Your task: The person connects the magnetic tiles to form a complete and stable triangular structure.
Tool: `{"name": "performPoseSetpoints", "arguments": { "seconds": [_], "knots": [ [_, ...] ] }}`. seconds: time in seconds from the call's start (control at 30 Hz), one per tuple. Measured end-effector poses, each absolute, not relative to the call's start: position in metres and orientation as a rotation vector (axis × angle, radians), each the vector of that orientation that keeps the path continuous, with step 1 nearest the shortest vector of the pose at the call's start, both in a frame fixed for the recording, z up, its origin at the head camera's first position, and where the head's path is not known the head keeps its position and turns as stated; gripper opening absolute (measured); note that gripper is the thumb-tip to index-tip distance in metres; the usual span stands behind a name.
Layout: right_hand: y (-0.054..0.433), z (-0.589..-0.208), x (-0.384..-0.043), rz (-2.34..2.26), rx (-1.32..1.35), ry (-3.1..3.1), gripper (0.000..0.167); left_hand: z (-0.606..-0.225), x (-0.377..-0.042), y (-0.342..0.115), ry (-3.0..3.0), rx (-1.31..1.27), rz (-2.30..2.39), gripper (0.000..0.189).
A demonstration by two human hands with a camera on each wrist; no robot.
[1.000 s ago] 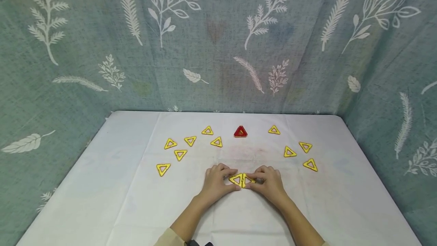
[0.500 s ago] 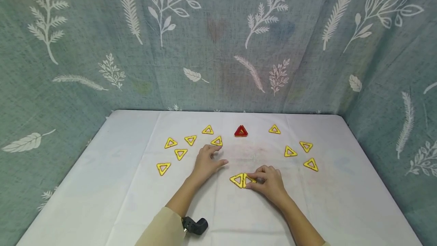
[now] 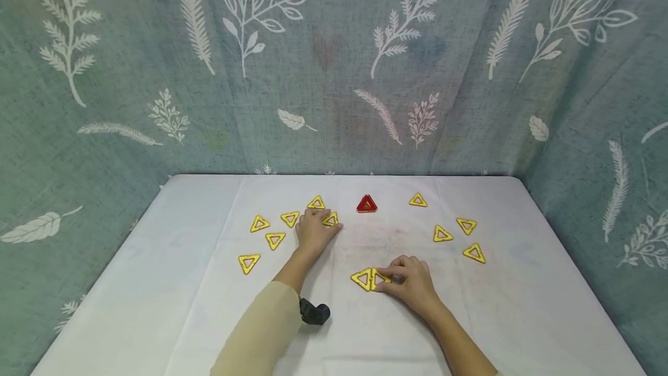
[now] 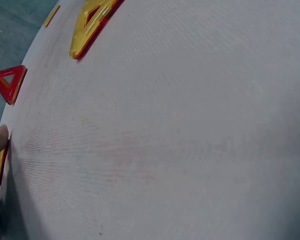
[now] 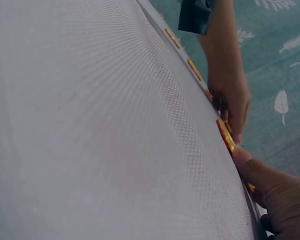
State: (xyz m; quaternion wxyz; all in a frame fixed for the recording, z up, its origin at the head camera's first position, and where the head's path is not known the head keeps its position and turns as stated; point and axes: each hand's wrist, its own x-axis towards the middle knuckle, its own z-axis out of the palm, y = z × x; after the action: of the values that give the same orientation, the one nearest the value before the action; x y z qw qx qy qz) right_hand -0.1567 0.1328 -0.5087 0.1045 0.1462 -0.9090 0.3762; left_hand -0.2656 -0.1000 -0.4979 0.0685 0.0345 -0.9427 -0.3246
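Note:
In the head view, my left hand is at a yellow triangular magnetic tile, holding it between thumb and fingers. At the left edge of the left wrist view, the thumb touches that tile. My right hand pinches a yellow triangular tile by its upper and lower edges, flat on the table. Its straight side meets a second yellow tile, and together they form a diamond. Part of the right-hand tile is hidden by the fingers. The right wrist view shows the tile pair edge-on.
Several yellow triangular tiles lie flat to the left, among them one tile, with more to the right, such as one tile. A red triangle stands at the back middle. The white table meets a patterned cloth behind.
My left hand has let go of the left tile of the pair and moved away, up and left, to a loose yellow tile, now in its fingers. My right hand has stayed put.

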Motion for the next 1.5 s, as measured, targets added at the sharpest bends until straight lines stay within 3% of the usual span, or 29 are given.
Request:
{"name": "performPoseSetpoints", "arguments": {
  "seconds": [0.53, 1.5],
  "knots": [
    [0.135, -0.511, -0.158, 1.054, 0.487, -2.625, 0.034, -0.495, -0.266, -0.11, -2.976, -0.079, -0.953, 0.043],
    [0.137, -0.513, -0.16, 1.063, 0.529, -2.594, 0.034, -0.479, -0.253, -0.116, -3.219, -0.936, -0.977, 0.043]
  ]
}}
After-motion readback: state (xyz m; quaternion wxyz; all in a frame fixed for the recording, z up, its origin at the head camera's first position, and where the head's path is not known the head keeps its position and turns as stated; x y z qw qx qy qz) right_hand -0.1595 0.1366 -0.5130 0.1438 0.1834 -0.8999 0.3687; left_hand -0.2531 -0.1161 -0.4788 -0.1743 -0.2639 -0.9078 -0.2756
